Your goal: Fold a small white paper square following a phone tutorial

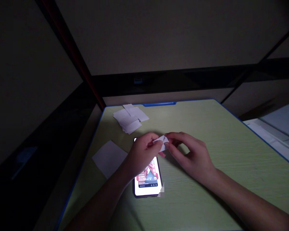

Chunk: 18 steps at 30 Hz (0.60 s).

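Note:
A small folded piece of white paper (164,147) is held up between both hands, above the table and just past the phone. My left hand (144,151) pinches it from the left, thumb on top. From the right, the thumb and forefinger of my right hand (194,154) grip its edge. Under my left hand lies a phone (146,191) with its screen lit, showing a picture of hands; its upper part is mostly covered. A flat white paper sheet (110,158) rests left of the phone, partly behind my left forearm.
A loose pile of white paper pieces (128,118) lies at the table's back left. The pale green table (197,118) has a blue rim with a blue handle-like piece (160,104) at the far edge. Dark panels stand behind, and white things (279,128) are at the right.

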Tool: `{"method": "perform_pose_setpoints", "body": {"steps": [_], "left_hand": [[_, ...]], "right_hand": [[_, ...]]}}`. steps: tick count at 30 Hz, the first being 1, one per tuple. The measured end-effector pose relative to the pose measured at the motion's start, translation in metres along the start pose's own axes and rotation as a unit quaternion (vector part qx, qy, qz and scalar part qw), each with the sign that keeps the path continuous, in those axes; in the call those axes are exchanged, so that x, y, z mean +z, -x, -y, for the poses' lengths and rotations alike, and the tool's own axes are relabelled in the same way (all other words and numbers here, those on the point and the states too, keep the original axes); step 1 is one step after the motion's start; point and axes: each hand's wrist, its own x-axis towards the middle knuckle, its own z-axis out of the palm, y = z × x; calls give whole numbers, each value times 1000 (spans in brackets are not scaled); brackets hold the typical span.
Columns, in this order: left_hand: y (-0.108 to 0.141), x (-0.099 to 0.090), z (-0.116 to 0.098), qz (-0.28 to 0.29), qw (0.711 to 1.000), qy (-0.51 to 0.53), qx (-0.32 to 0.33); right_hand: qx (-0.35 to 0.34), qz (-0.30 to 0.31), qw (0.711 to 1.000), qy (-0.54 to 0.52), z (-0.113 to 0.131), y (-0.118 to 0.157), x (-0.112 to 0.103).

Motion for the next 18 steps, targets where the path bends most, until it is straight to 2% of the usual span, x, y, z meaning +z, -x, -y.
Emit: {"method": "perform_pose_setpoints", "body": {"steps": [5, 11, 14, 18], "left_hand": [[1, 0, 7, 4, 999, -29, 24], [0, -1, 12, -5, 999, -22, 32], [0, 1, 12, 3, 1000, -1, 29], [0, 1, 10, 16, 999, 14, 24]], "right_hand": [[-51, 7, 998, 33, 1, 0, -3], [-62, 8, 997, 36, -2, 0, -2], [-25, 7, 1000, 4, -4, -1, -1], [85, 0, 993, -87, -6, -2, 1]]}}
